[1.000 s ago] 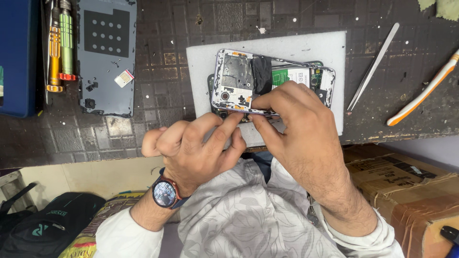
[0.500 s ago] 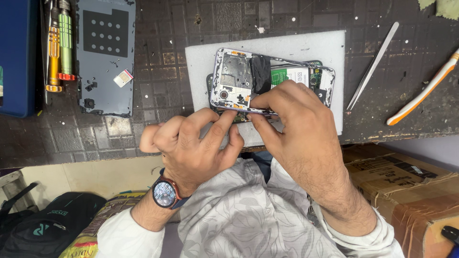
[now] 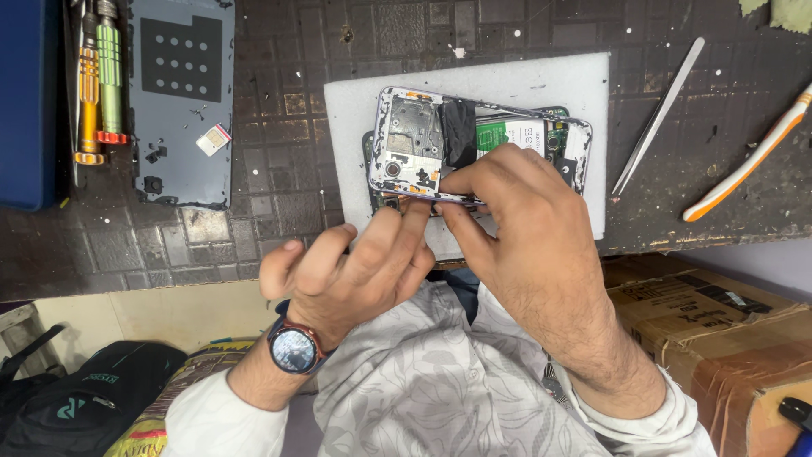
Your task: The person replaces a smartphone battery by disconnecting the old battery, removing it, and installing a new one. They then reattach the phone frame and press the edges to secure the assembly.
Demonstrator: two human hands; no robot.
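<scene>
**Both hands meet at the middle, fingers forward**

The left hand [image 3: 351, 275] lies palm down with its fingers spread and stretched forward, the fingertips [image 3: 414, 211] pressing at the near edge of what it works on. A round watch sits on the left wrist, dial up. The right hand [image 3: 516, 228] arches over from the right, knuckles raised, thumb and forefinger closed together in a pinching grip. Both forearms come up from the bottom of the view in pale patterned sleeves, converging so the hands almost touch.

White mat [image 3: 541, 85], orange-white toothbrush [image 3: 744, 161]
</scene>
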